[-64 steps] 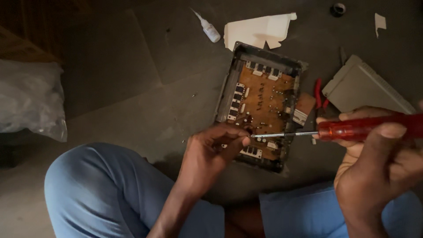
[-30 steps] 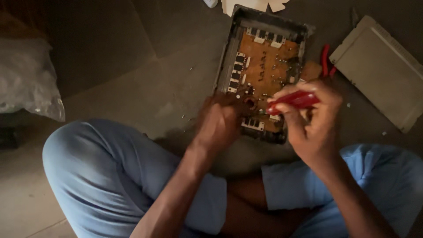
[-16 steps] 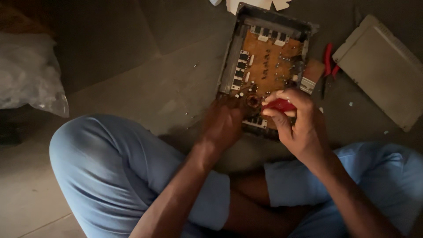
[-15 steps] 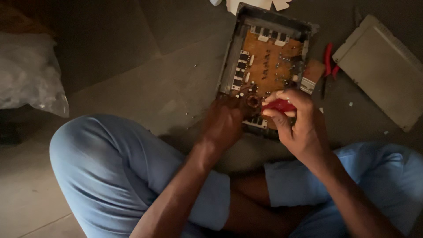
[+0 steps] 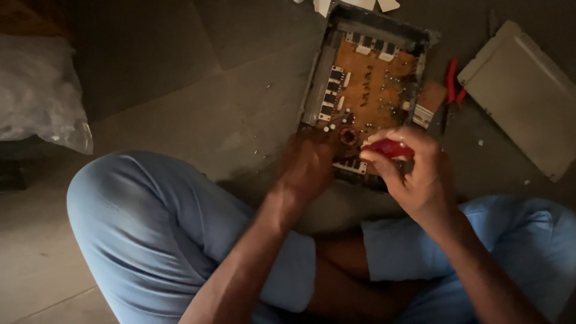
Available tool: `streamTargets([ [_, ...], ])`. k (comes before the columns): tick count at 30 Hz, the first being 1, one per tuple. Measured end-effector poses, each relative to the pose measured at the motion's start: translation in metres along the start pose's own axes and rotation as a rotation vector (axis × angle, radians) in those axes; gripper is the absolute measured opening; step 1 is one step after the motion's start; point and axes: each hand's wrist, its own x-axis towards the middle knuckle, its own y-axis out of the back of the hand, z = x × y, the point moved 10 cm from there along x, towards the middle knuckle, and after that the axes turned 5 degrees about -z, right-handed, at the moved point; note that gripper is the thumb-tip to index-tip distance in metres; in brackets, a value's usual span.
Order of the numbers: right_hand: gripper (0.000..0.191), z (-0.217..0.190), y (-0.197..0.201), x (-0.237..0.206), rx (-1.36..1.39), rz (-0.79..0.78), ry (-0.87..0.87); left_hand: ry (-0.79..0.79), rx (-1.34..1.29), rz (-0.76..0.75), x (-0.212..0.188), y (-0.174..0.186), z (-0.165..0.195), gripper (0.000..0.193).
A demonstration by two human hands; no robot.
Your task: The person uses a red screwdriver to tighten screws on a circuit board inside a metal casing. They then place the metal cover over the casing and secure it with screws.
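Observation:
An open grey metal case (image 5: pixel 316 90) lies on the floor with a brown circuit board (image 5: pixel 375 84) inside. My right hand (image 5: pixel 414 177) grips the red handle of a screwdriver (image 5: pixel 389 147), held upright over the board's near edge. My left hand (image 5: pixel 307 165) rests on the near left corner of the case, fingers curled against the board; whether it pinches anything is hidden. My crossed legs in light blue trousers (image 5: pixel 156 228) fill the foreground.
A grey metal cover (image 5: pixel 522 96) lies to the right of the case, with red-handled pliers (image 5: pixel 453 81) between them. A clear plastic bag (image 5: pixel 39 93) sits at the far left. White paper scraps (image 5: pixel 354 5) lie beyond the case.
My right hand brought the screwdriver from lying sideways across the board to upright at its near edge. My left hand stayed at the case's near left corner. The view moved closer.

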Motion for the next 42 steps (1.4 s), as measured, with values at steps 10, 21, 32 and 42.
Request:
streamTargets([
  [10, 0.05, 0.002, -0.006, -0.001, -0.027, -0.028, 0.0, 0.138, -0.083, -0.192, 0.01, -0.011, -0.01, 0.018],
  [21, 0.051, 0.007, -0.014, -0.004, -0.124, -0.011, -0.015, 0.104, -0.157, -0.091, 0.01, 0.003, -0.003, 0.02],
  [32, 0.042, -0.005, -0.005, 0.015, 0.08, -0.089, -0.146, 0.228, -0.188, 0.028, 0.008, 0.012, -0.019, 0.014],
  [42, 0.04, -0.02, -0.003, 0.027, 0.11, -0.126, -0.1, 0.251, -0.047, 0.052, 0.018, 0.028, -0.019, 0.008],
])
